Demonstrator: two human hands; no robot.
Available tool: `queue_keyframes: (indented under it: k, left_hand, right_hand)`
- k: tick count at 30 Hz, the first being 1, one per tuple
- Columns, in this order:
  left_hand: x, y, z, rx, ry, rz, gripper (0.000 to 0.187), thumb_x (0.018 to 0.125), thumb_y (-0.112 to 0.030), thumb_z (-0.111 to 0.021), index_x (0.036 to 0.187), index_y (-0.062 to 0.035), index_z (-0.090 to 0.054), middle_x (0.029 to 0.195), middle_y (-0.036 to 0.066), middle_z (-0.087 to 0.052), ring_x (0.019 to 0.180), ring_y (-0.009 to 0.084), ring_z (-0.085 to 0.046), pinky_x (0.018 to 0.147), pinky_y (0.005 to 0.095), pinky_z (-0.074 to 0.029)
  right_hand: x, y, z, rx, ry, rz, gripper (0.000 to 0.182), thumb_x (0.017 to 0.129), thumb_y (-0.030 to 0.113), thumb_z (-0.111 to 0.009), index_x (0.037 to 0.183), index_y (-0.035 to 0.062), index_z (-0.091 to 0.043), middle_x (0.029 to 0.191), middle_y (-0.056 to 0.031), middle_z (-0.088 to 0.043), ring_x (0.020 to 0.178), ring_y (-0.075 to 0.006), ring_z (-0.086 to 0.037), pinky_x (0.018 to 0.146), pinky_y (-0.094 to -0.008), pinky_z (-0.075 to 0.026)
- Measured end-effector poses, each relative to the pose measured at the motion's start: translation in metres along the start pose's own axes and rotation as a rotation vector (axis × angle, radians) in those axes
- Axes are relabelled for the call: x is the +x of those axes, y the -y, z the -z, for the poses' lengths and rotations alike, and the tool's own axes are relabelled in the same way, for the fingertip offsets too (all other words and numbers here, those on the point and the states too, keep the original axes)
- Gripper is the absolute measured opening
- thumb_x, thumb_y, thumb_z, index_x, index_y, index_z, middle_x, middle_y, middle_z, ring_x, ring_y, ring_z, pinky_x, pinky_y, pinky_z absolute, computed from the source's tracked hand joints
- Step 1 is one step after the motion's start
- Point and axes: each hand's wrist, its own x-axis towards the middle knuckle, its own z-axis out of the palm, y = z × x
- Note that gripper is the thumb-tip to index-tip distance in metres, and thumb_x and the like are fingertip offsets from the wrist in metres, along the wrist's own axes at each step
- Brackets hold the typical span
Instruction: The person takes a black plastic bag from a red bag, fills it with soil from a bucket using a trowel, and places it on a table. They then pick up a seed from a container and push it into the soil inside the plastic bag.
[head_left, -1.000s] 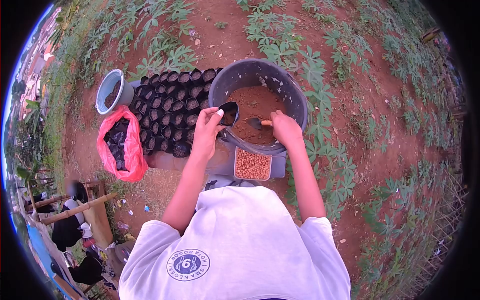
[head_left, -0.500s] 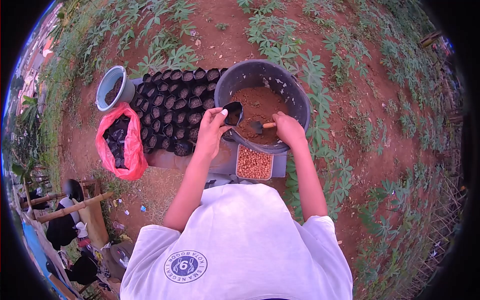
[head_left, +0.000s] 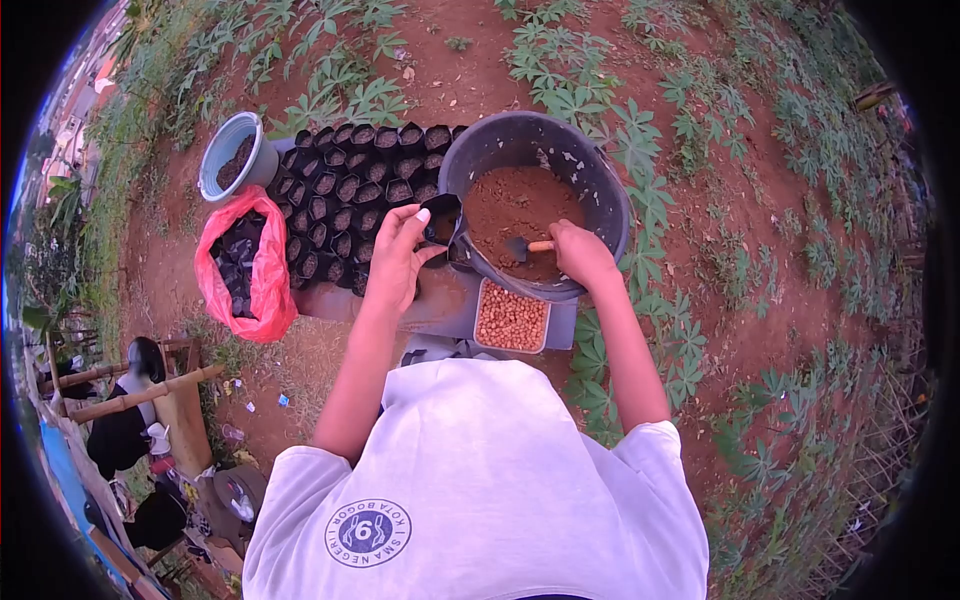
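My left hand pinches a black plastic seedling bag by its side, with the bag's mouth open and some soil inside. The bag is beside the left rim of a large black tub. My right hand grips the orange handle of a small trowel. Its dark blade touches the reddish-brown soil in the tub. Rows of black seedling bags filled with soil stand to the left of my left hand.
On the table, a clear container of tan pellets or seeds sits below the tub. A pink plastic bag holds black bags at left, beside a pale blue bucket of dark soil. Leafy plants surround the table; a person is at lower left.
The held bag has moved left, from over the tub's rim to beside it, with my left hand. The trowel stays in the tub in my right hand. The whole view has shifted slightly.
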Motion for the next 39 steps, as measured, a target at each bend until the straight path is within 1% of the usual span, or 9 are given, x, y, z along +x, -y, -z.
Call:
queue_keyframes:
  k: [3, 5, 6, 14, 17, 29, 31, 33, 39]
  left_hand:
    - [-0.003, -0.006, 0.018, 0.002, -0.032, -0.015, 0.03, 0.1, -0.023, -0.063, 0.122, -0.0064, -0.053, 0.094, -0.001, -0.051, 0.086, 0.008, -0.056, 0.082, 0.0353, -0.055]
    - [-0.005, -0.009, 0.028, 0.016, -0.014, -0.045, 0.024, 0.101, -0.022, -0.058, 0.12, -0.008, -0.053, 0.112, 0.003, -0.064, 0.102, 0.0142, -0.065, 0.089, 0.0414, -0.055]
    - [-0.005, -0.008, 0.033, 0.024, -0.004, -0.049, 0.024, 0.102, -0.023, -0.058, 0.12, -0.0078, -0.053, 0.113, 0.003, -0.064, 0.103, 0.0146, -0.066, 0.089, 0.0414, -0.055]
    - [0.012, 0.015, 0.044, 0.003, 0.098, -0.005, 0.024, 0.103, -0.022, -0.055, 0.121, -0.0065, -0.054, 0.115, 0.006, -0.066, 0.101, 0.0156, -0.068, 0.09, 0.0399, -0.056]
    - [0.019, 0.017, 0.029, -0.043, 0.166, 0.007, 0.027, 0.102, -0.021, -0.057, 0.123, -0.0051, -0.052, 0.112, 0.006, -0.064, 0.101, 0.0139, -0.064, 0.086, 0.0361, -0.054]
    - [0.058, 0.014, -0.002, -0.061, 0.35, -0.024, 0.034, 0.101, -0.026, -0.055, 0.127, -0.0041, -0.052, 0.122, 0.01, -0.064, 0.11, 0.0192, -0.065, 0.095, 0.043, -0.053]
    - [0.063, 0.012, -0.007, -0.048, 0.376, -0.023, 0.037, 0.1, -0.027, -0.057, 0.128, -0.0037, -0.051, 0.121, 0.01, -0.064, 0.109, 0.0191, -0.065, 0.095, 0.0426, -0.054]
    - [0.069, 0.011, -0.008, -0.02, 0.397, -0.021, 0.039, 0.1, -0.027, -0.057, 0.129, -0.0027, -0.051, 0.12, 0.01, -0.064, 0.109, 0.0194, -0.065, 0.094, 0.0424, -0.054]
    - [0.073, 0.012, 0.005, -0.082, 0.449, 0.013, 0.036, 0.099, -0.018, -0.058, 0.13, -0.001, -0.049, 0.119, 0.01, -0.062, 0.111, 0.018, -0.063, 0.096, 0.0354, -0.052]
  right_hand:
    - [-0.001, 0.007, 0.003, -0.017, 0.039, -0.017, 0.012, 0.084, 0.002, -0.059, 0.096, 0.0012, -0.061, 0.103, -0.0173, -0.064, 0.094, -0.0373, -0.067, 0.082, -0.0482, -0.054]
    - [0.0, 0.008, 0.0, -0.036, 0.06, -0.041, 0.014, 0.084, 0.002, -0.06, 0.097, 0.0012, -0.06, 0.103, -0.0175, -0.064, 0.094, -0.0372, -0.068, 0.081, -0.048, -0.054]
    - [0.0, 0.007, -0.002, -0.058, 0.061, -0.037, 0.014, 0.084, 0.003, -0.06, 0.098, 0.001, -0.06, 0.103, -0.0177, -0.064, 0.094, -0.037, -0.068, 0.081, -0.0477, -0.055]
    - [0.0, 0.003, -0.004, -0.098, 0.08, -0.057, 0.016, 0.086, 0.005, -0.059, 0.101, 0.001, -0.06, 0.105, -0.0182, -0.065, 0.096, -0.0362, -0.068, 0.081, -0.0471, -0.055]
    - [0.001, 0.005, -0.004, -0.08, 0.052, -0.075, 0.019, 0.085, 0.004, -0.06, 0.104, 0.0016, -0.061, 0.107, -0.0178, -0.066, 0.097, -0.0357, -0.068, 0.082, -0.047, -0.055]
    - [-0.002, 0.008, 0.003, -0.062, 0.124, -0.18, 0.023, 0.083, 0.003, -0.06, 0.106, 0.0032, -0.062, 0.111, -0.0147, -0.066, 0.102, -0.033, -0.068, 0.084, -0.0452, -0.056]
    - [-0.002, 0.007, -0.002, -0.067, 0.073, -0.116, 0.014, 0.088, 0.006, -0.059, 0.102, 0.0049, -0.059, 0.106, -0.0141, -0.065, 0.097, -0.0351, -0.067, 0.08, -0.0472, -0.055]
    - [-0.001, 0.005, -0.002, -0.061, 0.095, -0.133, 0.016, 0.086, 0.005, -0.06, 0.103, 0.005, -0.059, 0.107, -0.0131, -0.065, 0.099, -0.0344, -0.067, 0.081, -0.0465, -0.055]
    - [0.0, 0.005, -0.004, -0.043, 0.13, -0.166, 0.023, 0.083, 0.003, -0.061, 0.105, 0.0041, -0.062, 0.112, -0.0141, -0.065, 0.102, -0.0331, -0.068, 0.084, -0.0447, -0.056]
